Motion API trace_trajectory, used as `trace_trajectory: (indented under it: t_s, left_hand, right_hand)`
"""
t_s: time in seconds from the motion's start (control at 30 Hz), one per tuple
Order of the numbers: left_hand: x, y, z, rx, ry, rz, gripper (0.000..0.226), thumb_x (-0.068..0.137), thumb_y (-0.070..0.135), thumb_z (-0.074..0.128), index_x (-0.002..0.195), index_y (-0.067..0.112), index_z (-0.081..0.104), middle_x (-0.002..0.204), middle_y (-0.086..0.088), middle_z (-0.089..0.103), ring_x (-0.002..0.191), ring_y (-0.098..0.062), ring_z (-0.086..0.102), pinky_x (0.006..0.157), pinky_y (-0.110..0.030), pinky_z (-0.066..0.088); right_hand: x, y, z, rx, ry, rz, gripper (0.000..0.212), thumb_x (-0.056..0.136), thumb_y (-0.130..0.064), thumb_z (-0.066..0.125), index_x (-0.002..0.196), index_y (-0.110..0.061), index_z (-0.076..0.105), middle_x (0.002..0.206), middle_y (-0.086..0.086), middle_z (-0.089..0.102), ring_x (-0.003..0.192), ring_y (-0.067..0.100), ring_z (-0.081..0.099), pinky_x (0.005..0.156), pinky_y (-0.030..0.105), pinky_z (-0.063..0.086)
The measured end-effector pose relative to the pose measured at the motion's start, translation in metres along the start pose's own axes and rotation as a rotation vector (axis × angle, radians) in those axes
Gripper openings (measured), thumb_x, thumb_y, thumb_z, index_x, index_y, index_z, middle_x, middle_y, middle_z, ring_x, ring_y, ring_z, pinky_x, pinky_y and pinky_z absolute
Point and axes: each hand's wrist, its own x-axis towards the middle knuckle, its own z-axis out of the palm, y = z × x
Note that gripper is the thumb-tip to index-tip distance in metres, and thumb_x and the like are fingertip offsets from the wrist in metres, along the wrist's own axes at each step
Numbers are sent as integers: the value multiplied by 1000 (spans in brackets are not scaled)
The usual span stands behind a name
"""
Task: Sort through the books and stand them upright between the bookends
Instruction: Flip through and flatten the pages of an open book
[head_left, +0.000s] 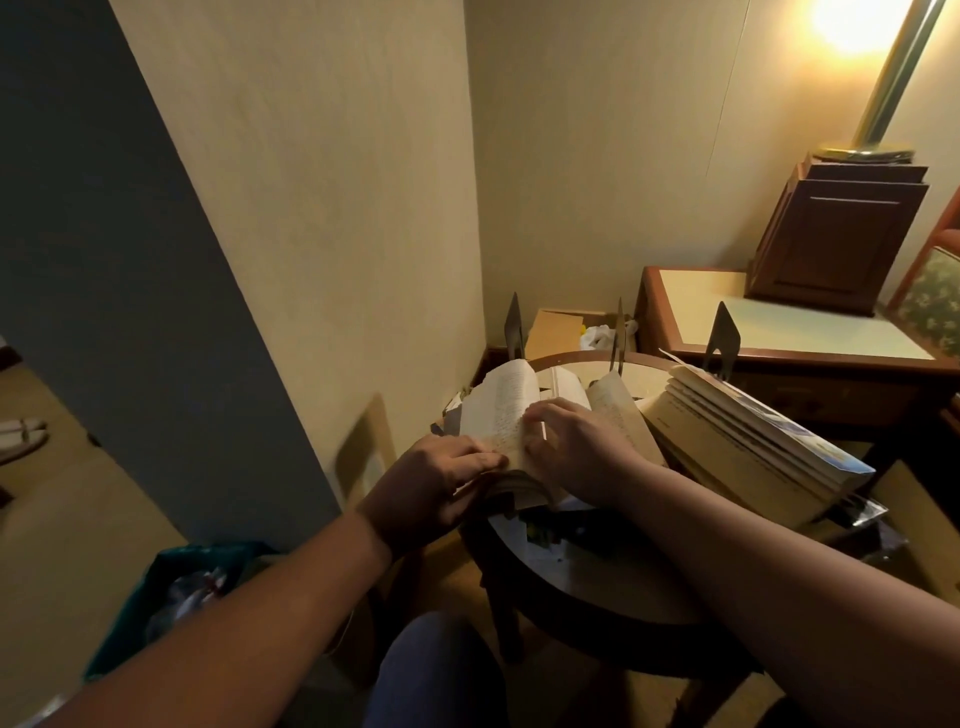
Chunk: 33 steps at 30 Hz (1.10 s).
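While the left hand (431, 488) grips the open book (501, 410) below, the right hand (576, 447) curls fingers (545, 413) over its page.

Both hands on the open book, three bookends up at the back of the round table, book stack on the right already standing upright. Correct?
No. The book stack lies in a tilted pile, not standing upright. The rest holds: left hand and right hand on the open book, three bookends up at the back of the round table. Head view shows it.
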Motion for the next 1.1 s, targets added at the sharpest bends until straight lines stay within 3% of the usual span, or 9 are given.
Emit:
trace_trajectory:
  t_s: [0.13,0.27,0.4,0.5,0.6,0.8,0.97,1.1]
  left_hand:
    - [-15,-6,11,-26,-27,-75,46,92,24,64,137,22,55,114,-4,66,96,-17,62,75,-38,55]
    - [-27,-10,20,-31,-57,-127,53,94,25,57,145,31,45,116,-1,61,96,-15,58,73,-35,54]
    - [-33,-12,31,-58,-28,-136,36,91,22,60,126,15,66,105,-6,64,93,-14,56,79,-17,43]
    - [-34,-11,38,-113,46,-219,31,90,30,59,110,12,74,111,-6,66,103,-10,54,92,-8,34]
    - [-25,-11,38,-203,75,-376,33,92,36,53,107,15,73,122,-2,65,115,-11,56,98,-23,43]
    - [-6,-18,48,-95,-70,-569,49,97,39,39,141,22,53,143,4,47,129,-17,43,106,-29,37]
    - [5,-29,62,-42,-257,-663,63,95,49,18,155,33,18,163,7,16,149,-19,14,120,-45,18]
    - [17,-38,67,-87,-353,-720,61,96,49,12,155,40,5,165,12,-2,151,-17,-5,120,-55,7]
  right_hand:
    - [11,-5,5,-66,-90,4,47,105,-40,43,148,-23,39,156,0,37,139,23,40,106,37,41]
    - [18,-5,13,-176,-218,-8,58,106,-47,34,157,-25,22,166,-3,11,153,20,9,121,40,12]
    - [23,2,24,-283,-282,-26,62,103,-55,31,158,-33,12,167,-7,-1,153,17,-3,121,40,2]
    - [30,6,32,-345,-317,-24,63,101,-61,26,158,-38,7,167,-8,-6,152,16,-9,119,39,-4]
    - [32,6,38,-413,-321,-61,61,103,-58,24,158,-36,8,167,-7,-3,152,17,-8,120,41,-4]
    - [31,8,49,-460,-343,-80,60,104,-54,17,158,-34,2,166,-8,-8,151,16,-13,120,42,-7]
    - [28,13,53,-429,-306,-22,66,102,-59,16,158,-31,-4,164,-6,-19,147,12,-24,120,37,-13]
    - [26,14,54,-389,-290,44,67,101,-61,16,158,-33,-6,161,1,-27,146,16,-28,119,37,-15]
